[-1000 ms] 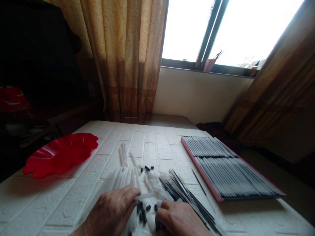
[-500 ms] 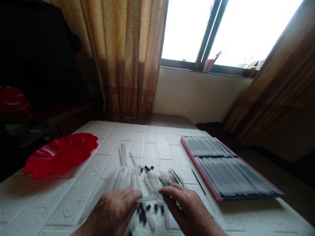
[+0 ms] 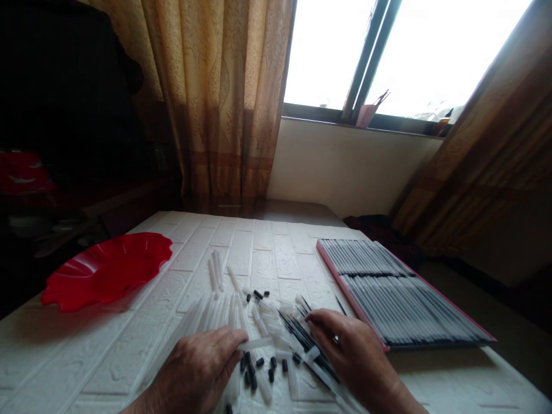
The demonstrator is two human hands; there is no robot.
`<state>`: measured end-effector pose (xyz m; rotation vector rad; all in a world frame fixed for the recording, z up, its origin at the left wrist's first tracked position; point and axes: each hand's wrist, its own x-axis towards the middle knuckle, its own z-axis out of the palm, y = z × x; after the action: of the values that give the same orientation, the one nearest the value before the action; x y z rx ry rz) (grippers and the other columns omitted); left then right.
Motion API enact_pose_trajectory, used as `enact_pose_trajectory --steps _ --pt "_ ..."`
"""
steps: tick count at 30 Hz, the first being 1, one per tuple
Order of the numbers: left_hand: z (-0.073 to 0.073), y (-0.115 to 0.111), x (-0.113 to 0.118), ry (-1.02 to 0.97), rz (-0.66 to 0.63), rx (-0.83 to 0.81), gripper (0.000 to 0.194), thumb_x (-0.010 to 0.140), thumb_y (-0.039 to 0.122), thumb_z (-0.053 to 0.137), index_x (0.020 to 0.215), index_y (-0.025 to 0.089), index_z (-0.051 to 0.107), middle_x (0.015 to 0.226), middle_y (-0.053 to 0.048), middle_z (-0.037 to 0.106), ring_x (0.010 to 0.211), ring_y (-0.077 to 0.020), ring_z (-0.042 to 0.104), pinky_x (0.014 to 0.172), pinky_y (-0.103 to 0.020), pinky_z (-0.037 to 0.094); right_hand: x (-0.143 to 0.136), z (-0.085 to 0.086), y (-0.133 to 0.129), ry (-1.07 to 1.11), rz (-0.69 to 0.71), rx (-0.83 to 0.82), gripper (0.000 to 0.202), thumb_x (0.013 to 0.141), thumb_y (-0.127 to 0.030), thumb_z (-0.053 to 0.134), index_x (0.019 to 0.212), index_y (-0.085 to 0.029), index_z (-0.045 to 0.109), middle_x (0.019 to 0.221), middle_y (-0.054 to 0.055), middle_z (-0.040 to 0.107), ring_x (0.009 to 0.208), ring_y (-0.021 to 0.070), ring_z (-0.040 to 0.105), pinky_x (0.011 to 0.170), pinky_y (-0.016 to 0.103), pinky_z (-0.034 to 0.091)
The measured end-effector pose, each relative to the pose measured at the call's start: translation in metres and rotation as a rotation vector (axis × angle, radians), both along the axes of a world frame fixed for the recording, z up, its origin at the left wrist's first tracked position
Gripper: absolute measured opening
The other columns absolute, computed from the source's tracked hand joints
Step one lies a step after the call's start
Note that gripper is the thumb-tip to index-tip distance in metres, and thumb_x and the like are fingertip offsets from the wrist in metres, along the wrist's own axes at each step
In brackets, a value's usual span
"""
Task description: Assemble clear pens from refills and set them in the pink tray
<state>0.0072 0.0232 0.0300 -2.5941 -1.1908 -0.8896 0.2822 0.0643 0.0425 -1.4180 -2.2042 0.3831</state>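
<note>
My left hand (image 3: 200, 365) is closed with thumb and forefinger on a short translucent plastic tube (image 3: 257, 343), which points to the right. Beneath and beyond this hand lies a spread of long translucent tubes (image 3: 218, 313). My right hand (image 3: 351, 351) is curled over a bunch of thin black pointed sticks (image 3: 302, 333), its fingertips pinched near their upper ends. What it holds, if anything, is hidden. Small black caps (image 3: 259, 362) lie scattered between my hands, with several more (image 3: 257, 294) farther back among loose clear pieces.
To the right stands a pink-edged tray (image 3: 330, 264) packed with two rows of capped clear tubes. A red scalloped plate (image 3: 107, 270) sits at the left on the white brick-patterned tabletop (image 3: 241, 253). Behind are curtains (image 3: 219, 115) and a window with a pink cup (image 3: 365, 115) on its sill.
My right hand has moved right, away from the left hand's tube and over the black sticks, uncovering more sticks and caps. My left hand has stayed in place with its tube.
</note>
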Motion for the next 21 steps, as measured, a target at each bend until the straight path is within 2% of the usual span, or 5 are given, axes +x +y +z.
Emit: enact_pose_trajectory --steps 7,10,17,21 --pt "-0.004 0.001 -0.001 0.018 0.008 0.041 0.03 0.11 0.031 0.024 0.111 0.023 0.053 0.085 0.0 0.078 0.072 -0.0158 0.079 0.063 -0.024 0.062 0.005 -0.006 0.001 -0.285 -0.106 -0.043 0.018 0.093 -0.019 0.058 0.085 -0.027 0.072 0.088 0.0 0.075 0.079 0.0217 0.073 0.064 0.028 0.042" --pt "-0.004 0.001 -0.002 0.017 0.005 0.022 0.031 0.11 0.032 0.023 0.111 0.024 0.053 0.082 0.001 0.077 0.07 -0.0156 0.078 0.061 -0.024 0.062 0.003 -0.003 -0.002 -0.377 -0.148 -0.081 0.015 0.092 -0.02 0.061 0.085 -0.027 0.072 0.089 0.0 0.074 0.082 0.0231 0.073 0.065 0.028 0.043" --pt "-0.003 0.002 -0.002 0.023 0.016 0.049 0.031 0.11 0.031 0.023 0.11 0.024 0.053 0.081 0.001 0.077 0.069 -0.0158 0.078 0.061 -0.023 0.062 0.008 0.005 0.002 -0.457 -0.308 -0.1 0.018 0.096 -0.024 0.055 0.099 -0.025 0.073 0.101 0.006 0.076 0.087 0.0255 0.074 0.069 0.032 0.047" --pt "-0.006 0.002 -0.003 0.024 0.01 0.03 0.029 0.11 0.03 0.024 0.111 0.024 0.053 0.084 0.0 0.078 0.072 -0.0159 0.079 0.065 -0.023 0.062 0.009 0.0 0.004 -0.502 -0.275 -0.072 0.018 0.094 -0.023 0.056 0.097 -0.024 0.074 0.099 0.009 0.078 0.088 0.0281 0.075 0.067 0.032 0.048"
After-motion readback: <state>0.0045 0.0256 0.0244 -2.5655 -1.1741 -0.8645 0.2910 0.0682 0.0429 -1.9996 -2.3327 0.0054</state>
